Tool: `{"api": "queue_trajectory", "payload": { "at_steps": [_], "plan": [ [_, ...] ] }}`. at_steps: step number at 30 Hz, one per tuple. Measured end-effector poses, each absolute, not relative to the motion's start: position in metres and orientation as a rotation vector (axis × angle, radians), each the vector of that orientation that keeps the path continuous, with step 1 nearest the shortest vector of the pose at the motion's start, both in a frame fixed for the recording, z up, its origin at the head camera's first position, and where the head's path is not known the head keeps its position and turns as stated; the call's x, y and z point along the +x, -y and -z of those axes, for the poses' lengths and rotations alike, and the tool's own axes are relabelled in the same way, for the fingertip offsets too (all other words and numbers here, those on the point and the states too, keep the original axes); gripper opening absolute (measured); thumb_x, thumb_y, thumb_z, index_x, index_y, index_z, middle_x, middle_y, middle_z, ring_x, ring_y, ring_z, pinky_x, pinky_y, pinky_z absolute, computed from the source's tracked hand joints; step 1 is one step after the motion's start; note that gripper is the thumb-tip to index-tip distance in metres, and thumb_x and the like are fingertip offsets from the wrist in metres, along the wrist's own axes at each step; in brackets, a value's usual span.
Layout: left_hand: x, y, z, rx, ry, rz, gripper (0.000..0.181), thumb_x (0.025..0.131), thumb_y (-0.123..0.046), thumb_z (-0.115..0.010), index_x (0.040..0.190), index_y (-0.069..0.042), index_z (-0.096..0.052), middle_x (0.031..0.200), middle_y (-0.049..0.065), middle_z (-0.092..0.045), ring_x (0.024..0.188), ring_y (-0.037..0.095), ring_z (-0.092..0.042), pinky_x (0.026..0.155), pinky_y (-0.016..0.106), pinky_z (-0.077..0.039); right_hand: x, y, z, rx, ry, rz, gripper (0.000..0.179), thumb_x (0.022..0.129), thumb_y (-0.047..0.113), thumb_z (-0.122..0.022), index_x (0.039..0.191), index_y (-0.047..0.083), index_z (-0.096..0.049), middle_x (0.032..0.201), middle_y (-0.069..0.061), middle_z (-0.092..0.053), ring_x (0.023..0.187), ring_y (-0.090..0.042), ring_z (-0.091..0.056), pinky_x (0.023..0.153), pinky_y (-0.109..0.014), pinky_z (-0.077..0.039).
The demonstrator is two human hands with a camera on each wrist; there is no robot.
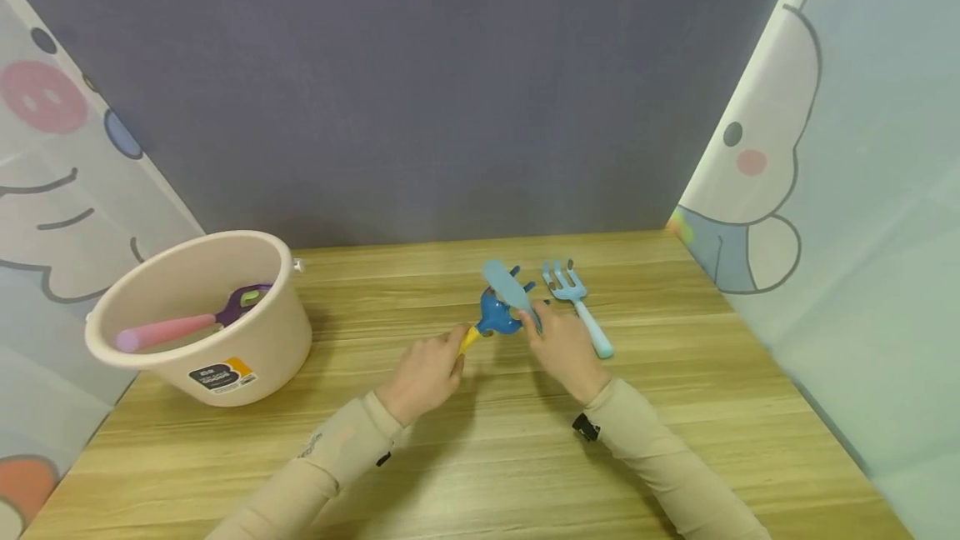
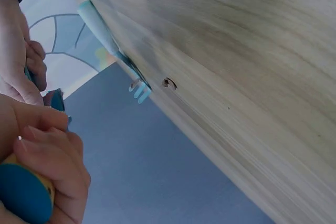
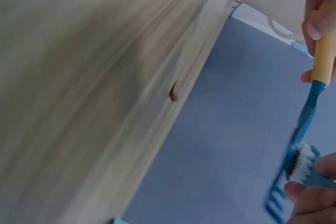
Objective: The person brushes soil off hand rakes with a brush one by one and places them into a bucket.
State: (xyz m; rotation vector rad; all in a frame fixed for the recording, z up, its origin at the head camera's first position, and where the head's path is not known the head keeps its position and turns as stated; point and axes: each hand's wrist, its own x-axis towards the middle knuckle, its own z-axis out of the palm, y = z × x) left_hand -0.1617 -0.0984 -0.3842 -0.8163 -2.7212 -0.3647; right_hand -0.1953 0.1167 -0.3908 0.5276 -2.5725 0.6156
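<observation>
My left hand [image 1: 423, 375] grips the yellow handle [image 3: 324, 59] of a blue toy hand rake [image 1: 497, 313], held up off the table. In my right hand [image 1: 564, 350] is a light-blue brush [image 1: 506, 283], gripped by its handle. Its white bristles [image 3: 301, 167], dark along one edge, touch the rake's head in the right wrist view. Only the blue handle end [image 2: 23, 195] of the rake shows clearly in the left wrist view. A light-blue toy fork [image 1: 592, 330] lies right of my hands, with brown smudges on its prongs.
A cream bucket [image 1: 281, 357] stands at the left, holding a purple tool [image 1: 238, 304] with a pink handle. A small brown bit [image 2: 168, 83] lies on the wooden table [image 1: 495, 457]. A dark panel [image 1: 450, 107] rises behind, with cartoon-printed walls [image 1: 862, 273] on both sides.
</observation>
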Motion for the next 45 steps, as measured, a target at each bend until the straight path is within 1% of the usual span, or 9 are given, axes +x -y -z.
{"api": "queue_trajectory", "payload": {
  "at_steps": [4, 9, 14, 19, 21, 28, 33, 41, 45],
  "plan": [
    [-0.161, 0.101, 0.387, -0.815, 2.684, 0.314, 0.036, 0.082, -0.002, -0.057, 0.117, 0.002, -0.048, 0.069, 0.006, -0.059, 0.041, 0.002, -0.034, 0.035, 0.01, -0.027, -0.192, -0.115, 0.388, 0.609, 2.507, -0.396, 0.025, 0.092, 0.025, -0.055, 0.078, 0.004, -0.058, 0.045, 0.006, -0.035, 0.035, -0.003, -0.03, 0.031, -0.014, -0.022],
    [-0.162, 0.102, 0.39, -0.796, 2.645, 0.309, 0.034, 0.083, 0.0, -0.055, 0.116, 0.002, -0.049, 0.07, 0.008, -0.061, 0.041, 0.001, -0.034, 0.035, 0.009, -0.025, -0.19, -0.113, 0.384, 0.646, 2.52, -0.383, 0.024, 0.092, 0.025, -0.055, 0.082, 0.004, -0.06, 0.047, 0.007, -0.036, 0.036, -0.003, -0.029, 0.033, -0.015, -0.021],
    [-0.163, 0.103, 0.392, -0.779, 2.623, 0.292, 0.035, 0.083, -0.001, -0.056, 0.117, 0.002, -0.049, 0.075, 0.01, -0.064, 0.04, 0.001, -0.034, 0.035, 0.008, -0.025, -0.19, -0.111, 0.384, 0.64, 2.611, -0.544, 0.023, 0.092, 0.025, -0.054, 0.082, 0.006, -0.061, 0.048, 0.007, -0.037, 0.038, -0.004, -0.03, 0.035, -0.018, -0.024],
    [-0.162, 0.104, 0.396, -0.76, 2.647, 0.296, 0.035, 0.082, -0.002, -0.057, 0.117, 0.0, -0.05, 0.076, 0.009, -0.064, 0.039, 0.001, -0.033, 0.034, 0.008, -0.024, -0.189, -0.111, 0.385, 0.638, 2.735, -0.693, 0.027, 0.094, 0.028, -0.05, 0.09, 0.006, -0.063, 0.048, 0.007, -0.036, 0.038, -0.004, -0.026, 0.035, -0.017, -0.024],
    [-0.163, 0.105, 0.396, -0.755, 2.652, 0.311, 0.035, 0.082, -0.002, -0.057, 0.116, 0.0, -0.049, 0.078, 0.01, -0.064, 0.04, 0.001, -0.033, 0.034, 0.008, -0.024, -0.188, -0.111, 0.384, 0.638, 2.78, -0.82, 0.028, 0.095, 0.03, -0.048, 0.095, 0.006, -0.063, 0.05, 0.007, -0.036, 0.039, -0.005, -0.026, 0.037, -0.018, -0.025],
    [-0.165, 0.105, 0.394, -0.769, 2.62, 0.352, 0.036, 0.082, -0.002, -0.059, 0.116, 0.001, -0.049, 0.082, 0.013, -0.065, 0.041, 0.002, -0.039, 0.036, 0.008, -0.027, -0.19, -0.118, 0.374, 0.564, 2.724, -1.292, 0.028, 0.096, 0.028, -0.046, 0.095, 0.005, -0.063, 0.056, 0.003, -0.035, 0.044, -0.006, -0.027, 0.043, -0.02, -0.026],
    [-0.166, 0.103, 0.391, -0.762, 2.627, 0.373, 0.036, 0.082, -0.002, -0.058, 0.116, 0.001, -0.049, 0.084, 0.014, -0.065, 0.041, 0.003, -0.04, 0.036, 0.009, -0.028, -0.188, -0.12, 0.372, 0.558, 2.648, -1.339, 0.033, 0.096, 0.03, -0.045, 0.103, 0.003, -0.063, 0.054, 0.004, -0.034, 0.043, -0.002, -0.026, 0.042, -0.02, -0.026],
    [-0.164, 0.102, 0.391, -0.742, 2.699, 0.417, 0.039, 0.082, -0.003, -0.059, 0.12, 0.002, -0.049, 0.081, 0.013, -0.065, 0.041, 0.002, -0.037, 0.035, 0.01, -0.028, -0.186, -0.119, 0.368, 0.592, 2.673, -1.379, 0.03, 0.096, 0.025, -0.045, 0.098, 0.003, -0.065, 0.051, 0.003, -0.036, 0.04, -0.004, -0.025, 0.039, -0.019, -0.024],
    [-0.163, 0.101, 0.39, -0.746, 2.708, 0.434, 0.041, 0.083, -0.004, -0.059, 0.123, 0.0, -0.048, 0.085, 0.013, -0.066, 0.039, 0.001, -0.035, 0.034, 0.01, -0.027, -0.19, -0.119, 0.371, 0.541, 2.696, -1.318, 0.03, 0.096, 0.026, -0.045, 0.101, 0.003, -0.064, 0.054, 0.002, -0.038, 0.042, -0.005, -0.028, 0.042, -0.021, -0.028]
  ]
}}
